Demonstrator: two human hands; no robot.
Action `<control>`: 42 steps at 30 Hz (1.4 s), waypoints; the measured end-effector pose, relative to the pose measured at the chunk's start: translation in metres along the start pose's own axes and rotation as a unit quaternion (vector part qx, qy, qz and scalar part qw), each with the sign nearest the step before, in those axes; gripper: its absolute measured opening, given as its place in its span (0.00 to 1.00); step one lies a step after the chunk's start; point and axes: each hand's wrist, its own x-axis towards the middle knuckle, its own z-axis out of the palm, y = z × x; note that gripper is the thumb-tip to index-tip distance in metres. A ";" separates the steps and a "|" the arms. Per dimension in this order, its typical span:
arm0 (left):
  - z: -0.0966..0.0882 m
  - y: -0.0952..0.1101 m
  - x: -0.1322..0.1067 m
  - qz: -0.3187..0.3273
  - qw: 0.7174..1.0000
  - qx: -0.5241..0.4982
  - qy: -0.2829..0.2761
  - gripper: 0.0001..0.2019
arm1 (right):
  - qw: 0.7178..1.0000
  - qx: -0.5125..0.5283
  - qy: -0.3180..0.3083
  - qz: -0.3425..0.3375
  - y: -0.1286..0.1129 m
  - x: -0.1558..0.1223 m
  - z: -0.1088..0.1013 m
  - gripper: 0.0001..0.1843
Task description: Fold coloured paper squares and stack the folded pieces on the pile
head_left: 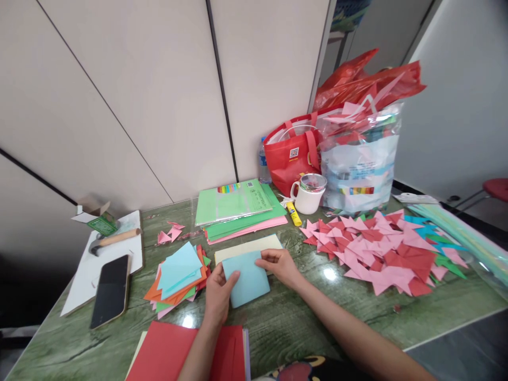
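Note:
A light blue square of paper [249, 283] is held up between both hands over the table's middle. My left hand [219, 290] grips its left edge, thumb in front and fingers behind. At the upper right corner my right hand [280, 264] pinches it between thumb and fingers. Just behind it lies a cream sheet [254, 245]. To the left sits a loose pile of cut paper squares, light blue [180, 269] on top, with orange, green and pink below. Red sheets [164, 349] lie under my left forearm.
Folded pink and red paper pieces [391, 248] cover the right side. Behind stand a white mug [308, 198], a glue stick [293, 214], a red bag [291, 159], a stuffed plastic bag [359, 169] and green paper packs [234, 203]. A phone [111, 291] and hammer [115, 241] lie left.

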 end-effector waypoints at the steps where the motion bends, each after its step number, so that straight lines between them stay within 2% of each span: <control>1: 0.000 0.000 0.000 0.001 1.000 0.000 0.000 0.17 | 1.000 0.003 -0.001 0.003 0.000 0.000 0.000 0.17; 10: 0.000 -0.002 0.000 -0.003 1.000 0.002 0.017 0.18 | 0.998 0.028 -0.017 0.047 -0.007 -0.003 0.000 0.18; 22: -0.001 -0.003 0.000 0.005 0.999 0.017 0.039 0.19 | 0.998 0.042 0.014 0.046 0.001 -0.001 -0.002 0.16; 42: -0.001 -0.003 0.000 0.010 0.999 0.018 0.043 0.17 | 0.998 0.046 -0.003 0.043 -0.001 -0.002 -0.002 0.14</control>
